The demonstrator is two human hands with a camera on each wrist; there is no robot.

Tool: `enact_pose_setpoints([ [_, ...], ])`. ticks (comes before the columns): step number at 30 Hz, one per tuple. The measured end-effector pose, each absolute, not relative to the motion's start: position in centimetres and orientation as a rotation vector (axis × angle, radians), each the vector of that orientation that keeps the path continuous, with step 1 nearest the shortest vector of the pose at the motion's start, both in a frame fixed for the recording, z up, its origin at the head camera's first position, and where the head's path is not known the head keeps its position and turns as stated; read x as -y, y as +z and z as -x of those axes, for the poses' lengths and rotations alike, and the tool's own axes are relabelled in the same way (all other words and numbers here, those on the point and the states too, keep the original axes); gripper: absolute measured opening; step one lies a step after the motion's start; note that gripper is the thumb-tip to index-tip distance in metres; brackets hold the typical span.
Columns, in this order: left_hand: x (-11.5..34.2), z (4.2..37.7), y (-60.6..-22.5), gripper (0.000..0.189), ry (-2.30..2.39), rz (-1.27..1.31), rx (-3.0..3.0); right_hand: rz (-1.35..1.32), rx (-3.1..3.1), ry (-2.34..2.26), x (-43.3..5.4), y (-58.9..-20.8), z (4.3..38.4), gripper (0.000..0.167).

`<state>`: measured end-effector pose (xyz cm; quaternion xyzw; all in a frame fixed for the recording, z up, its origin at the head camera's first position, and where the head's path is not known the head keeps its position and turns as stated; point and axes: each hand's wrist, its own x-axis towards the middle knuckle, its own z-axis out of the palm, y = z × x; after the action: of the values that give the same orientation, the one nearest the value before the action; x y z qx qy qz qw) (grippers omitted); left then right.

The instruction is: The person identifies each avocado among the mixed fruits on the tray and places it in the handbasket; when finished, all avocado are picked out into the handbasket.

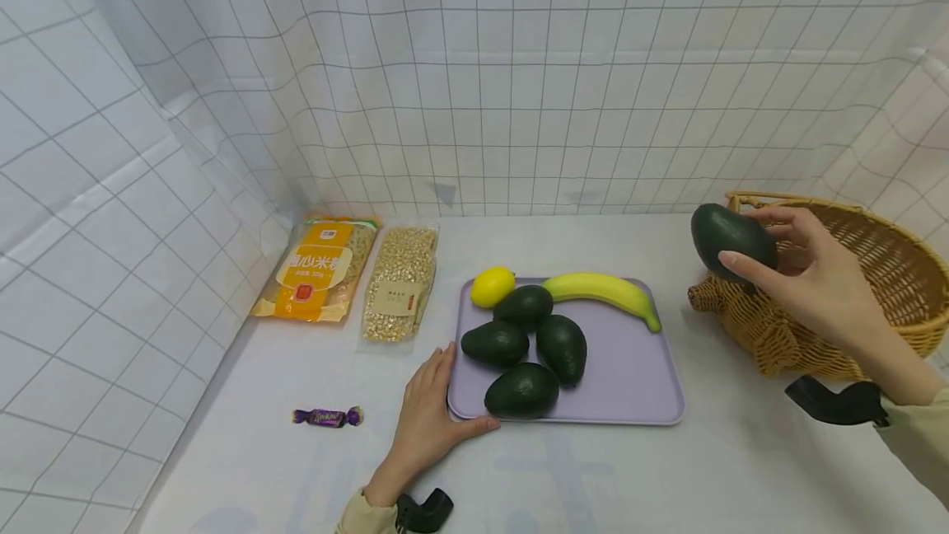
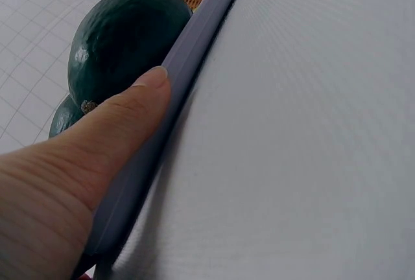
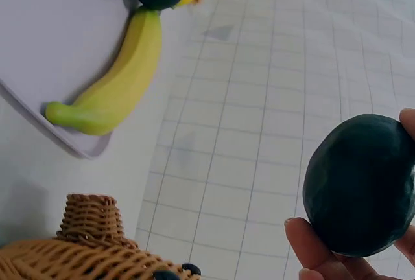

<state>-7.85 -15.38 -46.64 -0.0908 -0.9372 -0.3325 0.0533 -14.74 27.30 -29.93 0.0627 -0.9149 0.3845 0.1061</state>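
My right hand (image 1: 823,278) grips a dark green avocado (image 1: 730,239) in the air, just in front of the wicker basket (image 1: 900,270). The right wrist view shows the same avocado (image 3: 360,186) between fingertips and thumb. At the lower left corner of the lilac tray (image 1: 630,386), my left hand (image 1: 426,419) rests with straight fingers along its side and the thumb at the front rim. Several avocados (image 1: 521,391) lie on the tray's left half, beside a lemon (image 1: 493,286) and a banana (image 1: 604,291) at the back.
Left of the tray lie an orange food packet (image 1: 315,270), a clear bag of grains (image 1: 400,283) and a purple wrapped candy (image 1: 327,417). The basket's wicker animal head (image 1: 712,297) juts out toward the tray. Gridded white cloth (image 1: 534,89) hangs behind the table.
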Motion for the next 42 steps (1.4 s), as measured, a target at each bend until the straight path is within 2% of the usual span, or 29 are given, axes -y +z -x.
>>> enact_pose_setpoints([
  [18,15.3,8.0,-46.9,0.118,-0.983,0.317,2.804,0.044,2.574,1.113,-32.0,-29.2,15.7,0.057],
  [30,15.4,8.0,-46.8,0.118,-0.984,0.301,2.812,0.101,2.522,1.113,-38.9,-33.5,19.8,0.067],
  [42,15.4,7.9,-46.8,0.118,-0.988,0.295,2.833,0.112,2.645,1.011,-38.6,-32.3,19.8,0.069],
])
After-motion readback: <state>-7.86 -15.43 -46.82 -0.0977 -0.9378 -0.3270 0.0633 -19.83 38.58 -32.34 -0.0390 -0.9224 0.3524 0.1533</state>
